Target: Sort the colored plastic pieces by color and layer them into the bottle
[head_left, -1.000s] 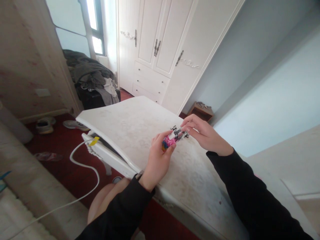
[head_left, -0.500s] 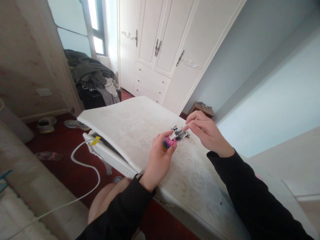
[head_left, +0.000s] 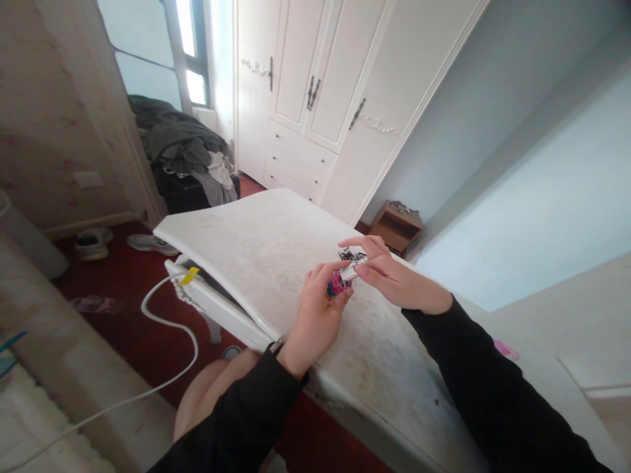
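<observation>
My left hand is wrapped around a small clear container. Pink and blue bits that look like small elastic bands show through its lower part, while its upper part looks clear. At the container's upper right end is my right hand, with its thumb and a bent finger closed on that end and another finger stretched out above. Several thin black loops, perhaps elastic bands, lie on the white table just behind the container, partly covered by my right hand.
A white cable with a yellow tag hangs by an open drawer at the table's left side. Behind stand a white wardrobe and a small wooden cabinet. A pink object lies beyond my right sleeve. Shoes are on the red floor.
My right hand has come down and left onto the container's end, with a finger now stretched out. The black bits seen inside the container's upper part no longer show there.
</observation>
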Demonstrator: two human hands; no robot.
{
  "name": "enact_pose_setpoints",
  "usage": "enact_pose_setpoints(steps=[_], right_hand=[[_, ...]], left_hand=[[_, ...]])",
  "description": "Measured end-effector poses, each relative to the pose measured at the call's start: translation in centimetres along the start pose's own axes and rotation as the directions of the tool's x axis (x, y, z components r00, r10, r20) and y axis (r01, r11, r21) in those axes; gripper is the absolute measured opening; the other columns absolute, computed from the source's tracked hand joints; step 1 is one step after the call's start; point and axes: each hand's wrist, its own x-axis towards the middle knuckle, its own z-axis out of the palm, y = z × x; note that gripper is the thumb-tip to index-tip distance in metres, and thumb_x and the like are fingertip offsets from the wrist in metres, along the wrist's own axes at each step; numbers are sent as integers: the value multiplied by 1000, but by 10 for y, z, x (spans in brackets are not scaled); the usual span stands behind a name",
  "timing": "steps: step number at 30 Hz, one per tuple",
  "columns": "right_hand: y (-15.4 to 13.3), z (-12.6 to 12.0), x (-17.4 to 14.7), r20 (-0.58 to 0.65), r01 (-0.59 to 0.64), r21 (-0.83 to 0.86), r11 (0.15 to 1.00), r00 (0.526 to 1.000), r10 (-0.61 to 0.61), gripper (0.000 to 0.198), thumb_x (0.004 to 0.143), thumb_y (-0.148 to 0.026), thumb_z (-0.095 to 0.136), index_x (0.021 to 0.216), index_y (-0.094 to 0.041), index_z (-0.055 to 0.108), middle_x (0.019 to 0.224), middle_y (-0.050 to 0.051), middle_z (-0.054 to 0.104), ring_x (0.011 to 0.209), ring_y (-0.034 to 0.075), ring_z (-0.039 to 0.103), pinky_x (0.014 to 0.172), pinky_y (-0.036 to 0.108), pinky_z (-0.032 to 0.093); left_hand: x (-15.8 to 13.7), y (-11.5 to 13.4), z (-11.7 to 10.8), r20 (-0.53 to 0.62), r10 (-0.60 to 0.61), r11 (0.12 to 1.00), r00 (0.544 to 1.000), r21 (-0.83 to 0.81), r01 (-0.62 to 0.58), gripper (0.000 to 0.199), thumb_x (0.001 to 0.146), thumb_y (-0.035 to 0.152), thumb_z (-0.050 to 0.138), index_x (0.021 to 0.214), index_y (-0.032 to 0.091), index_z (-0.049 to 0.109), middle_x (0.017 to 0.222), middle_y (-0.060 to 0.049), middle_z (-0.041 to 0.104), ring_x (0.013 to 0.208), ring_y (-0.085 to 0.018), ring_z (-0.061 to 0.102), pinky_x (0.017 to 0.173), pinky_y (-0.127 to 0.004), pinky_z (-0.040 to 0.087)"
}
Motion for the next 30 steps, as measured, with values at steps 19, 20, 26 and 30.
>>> enact_pose_setpoints(steps=[19,20,26,30], right_hand=[[0,-7,2,-247,42,23,999,968,-35,55,109,-51,36,86,-26,80,131,5,67,123,27,50,115,51,35],[-1,-5,2,-204,46,-3,999,978,-46,55,109,-51,36,86,-26,80,135,5,65,126,27,48,116,52,33],[-2,-2,2,-56,35,15,999,998,-34,54,109,-50,35,86,-24,77,143,6,60,133,28,44,118,54,32],[-5,-5,2,-175,72,17,997,982,-68,54,110,-47,35,89,-26,80,132,6,66,126,26,48,115,51,36]], left_hand=[[1,-4,2,24,-76,977,997,-197,79,31,94,20,62,125,21,59,124,-9,67,117,-24,61,103,-38,46],[1,-4,2,27,-70,976,997,-204,74,32,94,20,62,126,21,58,125,-9,67,118,-24,61,104,-38,45],[0,-6,2,30,-50,979,998,-196,55,34,94,17,62,127,22,59,129,-10,65,123,-26,59,108,-41,42],[1,-5,2,29,-58,978,998,-200,63,34,94,16,62,126,22,59,127,-9,66,121,-25,60,107,-41,44]])
